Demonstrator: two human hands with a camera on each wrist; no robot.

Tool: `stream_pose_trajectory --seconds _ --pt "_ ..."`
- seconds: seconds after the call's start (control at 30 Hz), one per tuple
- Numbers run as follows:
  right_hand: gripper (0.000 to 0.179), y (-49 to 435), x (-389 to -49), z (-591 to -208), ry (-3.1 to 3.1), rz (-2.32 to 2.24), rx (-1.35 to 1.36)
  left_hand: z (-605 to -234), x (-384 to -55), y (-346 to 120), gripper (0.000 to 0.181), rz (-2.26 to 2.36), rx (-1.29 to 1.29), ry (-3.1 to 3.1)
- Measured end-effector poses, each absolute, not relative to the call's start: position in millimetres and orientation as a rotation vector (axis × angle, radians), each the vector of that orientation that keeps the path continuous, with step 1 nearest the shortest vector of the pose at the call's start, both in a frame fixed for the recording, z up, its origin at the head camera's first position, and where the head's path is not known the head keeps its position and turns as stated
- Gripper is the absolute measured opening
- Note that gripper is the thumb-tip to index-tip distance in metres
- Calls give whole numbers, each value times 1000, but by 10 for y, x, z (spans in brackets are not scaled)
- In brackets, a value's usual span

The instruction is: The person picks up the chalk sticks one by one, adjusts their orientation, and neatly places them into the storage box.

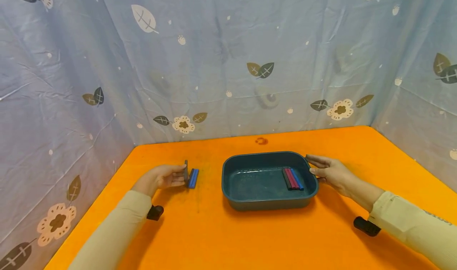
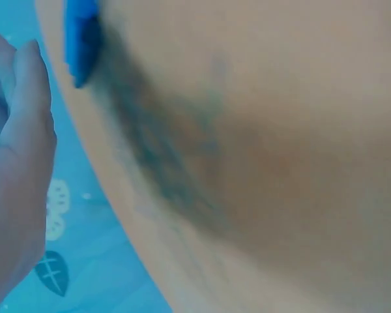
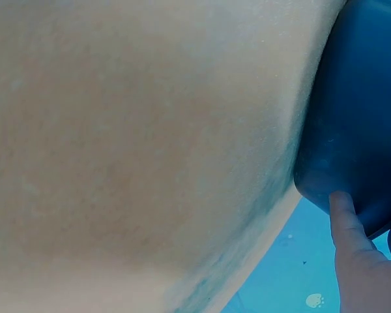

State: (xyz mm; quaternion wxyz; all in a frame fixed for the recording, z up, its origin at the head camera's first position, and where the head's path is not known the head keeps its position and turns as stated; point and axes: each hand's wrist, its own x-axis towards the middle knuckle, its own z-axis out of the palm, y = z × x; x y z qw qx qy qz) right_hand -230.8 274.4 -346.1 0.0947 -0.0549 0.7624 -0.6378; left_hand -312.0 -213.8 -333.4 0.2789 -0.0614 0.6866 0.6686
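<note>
My left hand [image 1: 167, 176] pinches a dark stick [image 1: 186, 169] upright between thumb and fingers, above the orange table. Just right of it lie a blue stick pair [image 1: 194, 179] and a dark stick [image 1: 191, 178], side by side. In the left wrist view a blue stick [image 2: 82, 49] shows near the hand. My right hand [image 1: 335, 175] holds the right end of a dark teal basin [image 1: 269, 204], its thumb at the rim and other fingers outside. Inside, toward the right, several sticks lie together: black [image 1: 287, 179], dark red [image 1: 292, 179] and blue [image 1: 298, 179].
The orange table [image 1: 200, 238] runs back to a light blue curtain [image 1: 214, 64] with leaf and flower prints, which also closes both sides. A brownish ring stain [image 1: 262, 141] marks the table behind the basin. Black devices [image 1: 366, 226] sit under both wrists.
</note>
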Motion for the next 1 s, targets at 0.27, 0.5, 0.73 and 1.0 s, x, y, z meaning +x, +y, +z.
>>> stream_pose_trajectory --seconds 0.27,0.5,0.73,1.0 --pt "60 2745 -2303 -3464 2267 -1884 -163 -3162 -3024 -2053 34 1859 -132 1724" --pt "60 2759 -2301 -3469 2269 -1888 -167 -3107 -2945 -1872 21 1796 -109 1752" --pt "59 2773 -2295 -3470 2265 -1899 -175 -3028 -2868 -1622 19 1703 -60 1835" --pt "60 2758 -2300 -3488 2271 -1886 -173 -2965 -2821 -1382 22 1654 -24 1871"
